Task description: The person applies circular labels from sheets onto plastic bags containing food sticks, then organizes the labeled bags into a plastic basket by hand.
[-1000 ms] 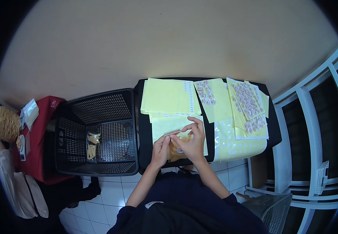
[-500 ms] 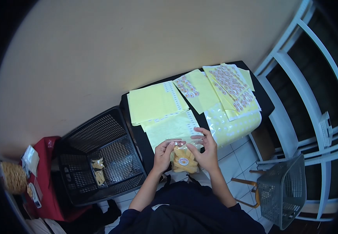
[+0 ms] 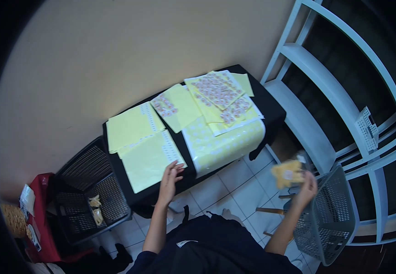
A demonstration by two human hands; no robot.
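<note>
A clear plastic bag of yellow-orange snack pieces (image 3: pixel 287 174), with a round label on its front, hangs in my right hand (image 3: pixel 306 188), whose fingers are closed on the bag's edge. It is out to the right, slightly blurred, beside the rim of a grey perforated basket (image 3: pixel 328 219). My left hand (image 3: pixel 169 181) is empty, its fingers loosely extended over the lower corner of a yellow sticker sheet (image 3: pixel 145 166). More yellow sheets (image 3: pixel 131 125) lie beyond it on the black-covered table (image 3: pixel 271 107).
Sheets of round printed stickers (image 3: pixel 218 91) cover the table's far right. A black crate (image 3: pixel 111 196) with a few snack bags (image 3: pixel 96 212) stands on the left, next to a red-covered table (image 3: pixel 42 205). White shelving (image 3: pixel 316 68) rises on the right. Another person's dark-clothed legs show lower left.
The snack bag has gone from between both hands to far right, held by my right hand alone. My left hand has let go and moved left. The view has turned right.
</note>
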